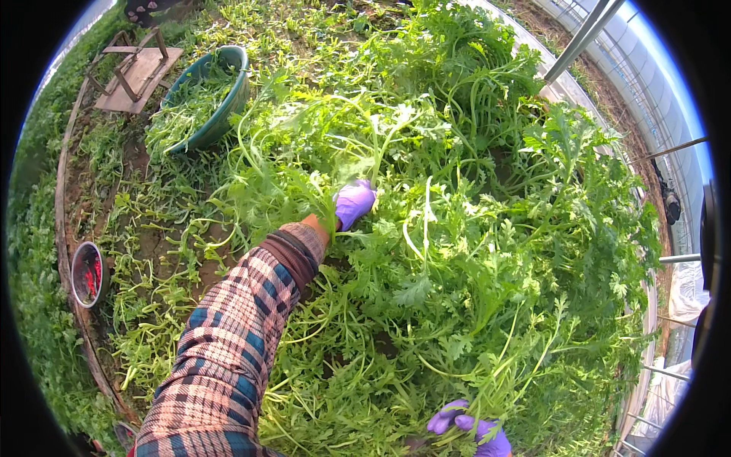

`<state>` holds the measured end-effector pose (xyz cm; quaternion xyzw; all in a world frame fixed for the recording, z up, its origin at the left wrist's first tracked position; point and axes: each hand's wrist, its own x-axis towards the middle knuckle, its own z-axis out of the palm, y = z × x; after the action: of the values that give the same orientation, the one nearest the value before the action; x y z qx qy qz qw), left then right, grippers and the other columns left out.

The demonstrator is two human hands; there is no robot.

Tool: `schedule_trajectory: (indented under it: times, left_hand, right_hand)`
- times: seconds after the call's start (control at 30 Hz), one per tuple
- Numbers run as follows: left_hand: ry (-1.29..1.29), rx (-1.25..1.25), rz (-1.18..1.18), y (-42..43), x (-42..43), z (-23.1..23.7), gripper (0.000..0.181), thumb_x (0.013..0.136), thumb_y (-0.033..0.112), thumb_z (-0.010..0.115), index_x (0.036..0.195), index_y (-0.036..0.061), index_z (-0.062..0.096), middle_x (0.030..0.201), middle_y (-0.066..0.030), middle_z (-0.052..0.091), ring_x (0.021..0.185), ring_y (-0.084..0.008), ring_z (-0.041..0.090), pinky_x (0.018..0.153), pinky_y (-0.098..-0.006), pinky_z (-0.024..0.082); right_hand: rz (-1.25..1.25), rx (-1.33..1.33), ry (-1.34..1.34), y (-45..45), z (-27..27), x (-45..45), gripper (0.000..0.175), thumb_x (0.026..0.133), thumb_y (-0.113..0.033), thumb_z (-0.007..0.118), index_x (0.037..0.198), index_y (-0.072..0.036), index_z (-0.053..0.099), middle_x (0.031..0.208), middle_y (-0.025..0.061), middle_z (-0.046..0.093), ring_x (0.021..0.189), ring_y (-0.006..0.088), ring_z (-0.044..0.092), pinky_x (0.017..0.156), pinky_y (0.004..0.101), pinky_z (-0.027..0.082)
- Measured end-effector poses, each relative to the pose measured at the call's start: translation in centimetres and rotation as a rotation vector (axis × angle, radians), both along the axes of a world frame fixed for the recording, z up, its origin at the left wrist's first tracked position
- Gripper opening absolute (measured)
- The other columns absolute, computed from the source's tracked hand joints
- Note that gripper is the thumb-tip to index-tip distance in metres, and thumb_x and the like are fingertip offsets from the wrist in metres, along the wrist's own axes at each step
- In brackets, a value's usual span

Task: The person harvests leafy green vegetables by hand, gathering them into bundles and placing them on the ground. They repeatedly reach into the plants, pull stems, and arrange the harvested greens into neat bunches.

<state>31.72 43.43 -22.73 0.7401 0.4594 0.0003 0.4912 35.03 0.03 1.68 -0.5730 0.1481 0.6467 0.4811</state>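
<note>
My left hand (355, 204), in a purple glove, reaches out from a plaid sleeve into leafy green plants (434, 297) near the middle of the view. Stems and leaves surround it, and its fingers are largely hidden, so whether it grips a stem is unclear. Low at the right, my right hand (471, 428), also gloved in purple, is closed around a bunch of leafy stems (499, 391) that fans upward from the fingers. The lower part of that hand is cut off by the picture's edge.
A green tub (242, 91) holding cut greens leans at the upper left, beside a small wooden stool on its side (137, 77). A bowl (75, 274) with red items lies farther left, near a long curved board (61, 200). Metal greenhouse poles (577, 43) stand along the right.
</note>
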Motion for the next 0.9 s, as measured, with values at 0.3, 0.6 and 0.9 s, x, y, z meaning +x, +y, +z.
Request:
schedule_trajectory:
  times: [0.3, 0.6, 0.9]
  left_hand:
    - [-0.398, -0.066, 0.381, 2.1, -13.8, 9.5, 0.026, 0.091, 0.037, 0.058, 0.097, 0.0122, 0.065, 0.071, -0.0015, 0.062, 0.058, -0.0083, 0.055, 0.052, -0.0226, 0.045]
    - [-0.667, -0.424, 0.088, -18.0, -14.3, 21.7, 0.025, 0.097, 0.027, 0.050, 0.106, 0.0068, 0.061, 0.065, -0.0030, 0.061, 0.050, -0.0091, 0.055, 0.046, -0.0205, 0.044]
    - [-0.426, -0.269, -0.712, -29.4, -10.5, 20.1, 0.031, 0.085, 0.027, 0.057, 0.109, 0.0065, 0.058, 0.090, -0.0176, 0.064, 0.082, -0.0330, 0.064, 0.071, -0.0409, 0.050]
  right_hand:
    - [-0.064, 0.097, -0.050, -1.9, 1.0, -0.4, 0.025, 0.089, -0.016, 0.057, 0.108, 0.000, 0.057, 0.093, 0.0081, 0.062, 0.095, 0.0206, 0.058, 0.088, 0.0327, 0.045]
    - [0.094, 0.420, -0.569, -0.2, -0.8, -1.1, 0.056, 0.079, -0.038, 0.069, 0.117, 0.001, 0.054, 0.113, 0.0165, 0.060, 0.104, 0.0289, 0.059, 0.090, 0.0405, 0.048]
    - [0.026, 0.531, -0.418, 0.6, -0.6, -1.9, 0.035, 0.077, -0.035, 0.072, 0.095, -0.007, 0.059, 0.123, 0.0218, 0.053, 0.117, 0.0339, 0.050, 0.100, 0.0478, 0.040]
